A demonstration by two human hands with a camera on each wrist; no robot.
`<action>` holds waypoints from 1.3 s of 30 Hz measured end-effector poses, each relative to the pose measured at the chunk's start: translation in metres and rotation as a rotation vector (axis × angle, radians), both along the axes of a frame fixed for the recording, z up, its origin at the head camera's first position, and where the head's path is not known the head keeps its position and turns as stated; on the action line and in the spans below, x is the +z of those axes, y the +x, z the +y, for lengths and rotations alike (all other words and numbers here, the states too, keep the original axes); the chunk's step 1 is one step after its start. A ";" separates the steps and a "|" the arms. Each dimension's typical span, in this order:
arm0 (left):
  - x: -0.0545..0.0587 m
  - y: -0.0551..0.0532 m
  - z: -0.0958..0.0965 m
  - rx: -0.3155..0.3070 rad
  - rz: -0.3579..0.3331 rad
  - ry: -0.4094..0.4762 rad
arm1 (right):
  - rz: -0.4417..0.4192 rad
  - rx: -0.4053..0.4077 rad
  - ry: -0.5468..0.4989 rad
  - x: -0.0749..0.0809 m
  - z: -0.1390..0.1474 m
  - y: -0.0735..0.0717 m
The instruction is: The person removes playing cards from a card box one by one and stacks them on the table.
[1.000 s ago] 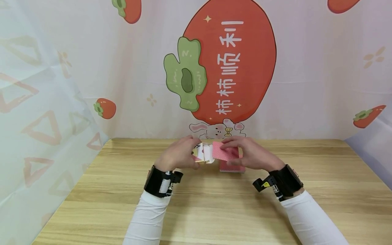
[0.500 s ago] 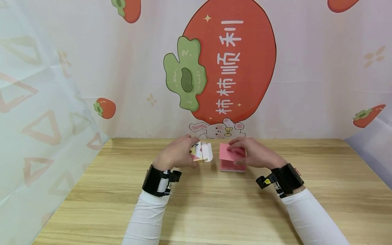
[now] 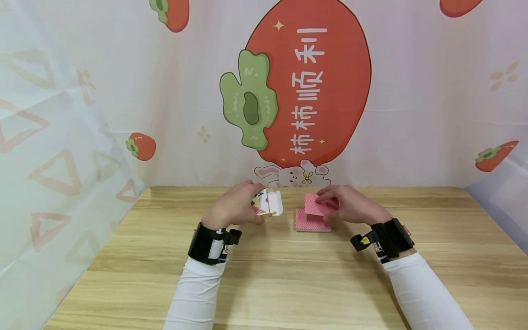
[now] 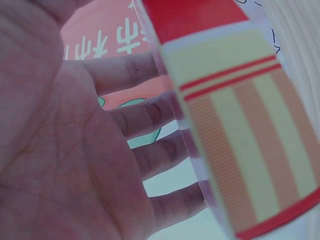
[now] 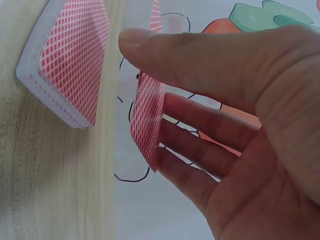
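My left hand (image 3: 233,206) grips a playing card box (image 3: 264,204) by its sides. The box's white end flap (image 3: 277,203) stands open toward the right, and its striped underside shows large in the left wrist view. In my right hand (image 3: 352,204) a red-backed playing card (image 5: 148,107) is pinched between thumb and fingers. Below and slightly left of that card, a deck of red-backed cards (image 3: 311,223) lies on the table. In the right wrist view the deck appears at upper left, a thick stack apart from the held card.
A wooden table (image 3: 288,284) carries everything. A printed cloth (image 3: 412,114) with a large persimmon drawing hangs right behind its far edge. Another pale cloth (image 3: 62,137) hangs along the left side.
My right hand has moved right with the card, from beside the box's flap to above the deck's right part. My left hand has drifted slightly left with the box.
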State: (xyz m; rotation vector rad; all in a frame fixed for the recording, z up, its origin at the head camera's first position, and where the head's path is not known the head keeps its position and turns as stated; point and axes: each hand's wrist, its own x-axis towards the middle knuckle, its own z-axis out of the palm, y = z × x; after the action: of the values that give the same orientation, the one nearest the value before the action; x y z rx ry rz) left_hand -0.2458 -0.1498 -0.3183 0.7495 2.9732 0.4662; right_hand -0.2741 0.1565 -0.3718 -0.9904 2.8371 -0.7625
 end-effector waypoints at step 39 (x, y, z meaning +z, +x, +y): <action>0.000 0.000 0.000 0.004 -0.001 -0.022 | -0.049 0.039 0.079 -0.014 -0.026 0.005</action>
State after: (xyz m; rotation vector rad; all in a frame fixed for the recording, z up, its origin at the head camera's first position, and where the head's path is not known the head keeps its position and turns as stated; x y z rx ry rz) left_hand -0.2458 -0.1494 -0.3187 0.7404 2.9741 0.4330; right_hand -0.2688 0.1300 -0.3860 -0.9986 2.7736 -0.6560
